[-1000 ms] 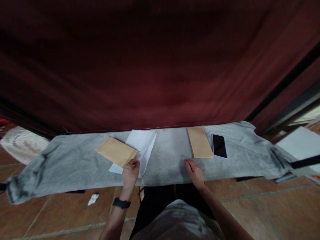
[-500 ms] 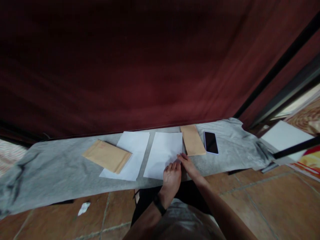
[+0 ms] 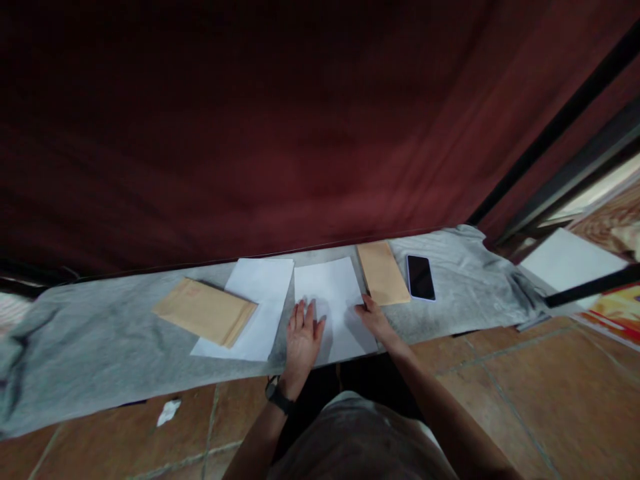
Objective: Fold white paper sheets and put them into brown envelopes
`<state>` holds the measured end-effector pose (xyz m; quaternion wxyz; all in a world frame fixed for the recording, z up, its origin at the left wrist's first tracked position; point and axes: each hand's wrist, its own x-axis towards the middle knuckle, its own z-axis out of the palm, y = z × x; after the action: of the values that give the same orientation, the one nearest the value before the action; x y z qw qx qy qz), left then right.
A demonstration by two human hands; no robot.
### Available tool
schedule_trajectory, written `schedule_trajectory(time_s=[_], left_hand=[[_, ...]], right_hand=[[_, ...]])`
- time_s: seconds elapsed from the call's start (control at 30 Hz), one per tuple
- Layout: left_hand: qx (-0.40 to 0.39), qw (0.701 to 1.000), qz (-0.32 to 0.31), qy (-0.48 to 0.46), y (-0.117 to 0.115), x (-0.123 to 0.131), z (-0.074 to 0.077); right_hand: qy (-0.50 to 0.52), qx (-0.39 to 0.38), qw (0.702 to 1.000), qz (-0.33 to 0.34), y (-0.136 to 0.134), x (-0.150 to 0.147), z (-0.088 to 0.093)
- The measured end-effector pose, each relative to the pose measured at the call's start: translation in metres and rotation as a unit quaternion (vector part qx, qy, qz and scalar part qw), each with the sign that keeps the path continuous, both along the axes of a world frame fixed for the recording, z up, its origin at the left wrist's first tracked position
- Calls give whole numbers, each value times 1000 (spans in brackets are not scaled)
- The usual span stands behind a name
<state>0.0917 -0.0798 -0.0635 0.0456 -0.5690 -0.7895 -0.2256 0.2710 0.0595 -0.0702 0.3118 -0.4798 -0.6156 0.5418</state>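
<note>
A white sheet of paper lies in front of me, turned slightly, its near edge by the table edge. My left hand rests on its left side, fingers stretched out and thumb apart. At the right edge of the sheet, my right hand has thumb and fingers closed on the paper's border. One brown envelope lies just beyond the right hand. To the left, several stacked brown envelopes partly cover more white paper.
A phone with a dark screen lies right of the single envelope. Grey cloth covers the narrow table, against a dark red panel. A crumpled white scrap is on the tiled floor. A white board stands at the right.
My left hand has moved left, away from my right hand, and its fingers have spread on the paper. The sheet has turned, its near edge shifting right. My right hand stays near its right edge.
</note>
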Motion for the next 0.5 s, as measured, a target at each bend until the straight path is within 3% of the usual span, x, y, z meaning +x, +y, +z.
schedule_trajectory(time_s=[0.07,0.13,0.23,0.37,0.5], left_hand=[[-22,1000,-11,19,0,2,-7],[-34,999,-12,29,2,6,-11],[-36,998,-25,35,10,12,-10],[-62,993,-100,28,30,15,-8],[-73,992,-98,27,35,8,-13]], right_hand=[[-70,89,994,-2,-10,2,-1],[-160,214,964,9,-23,1,1],[-219,319,919,78,-38,-12,5],[-244,358,890,143,-40,-39,4],[-267,362,883,137,-31,-38,-7]])
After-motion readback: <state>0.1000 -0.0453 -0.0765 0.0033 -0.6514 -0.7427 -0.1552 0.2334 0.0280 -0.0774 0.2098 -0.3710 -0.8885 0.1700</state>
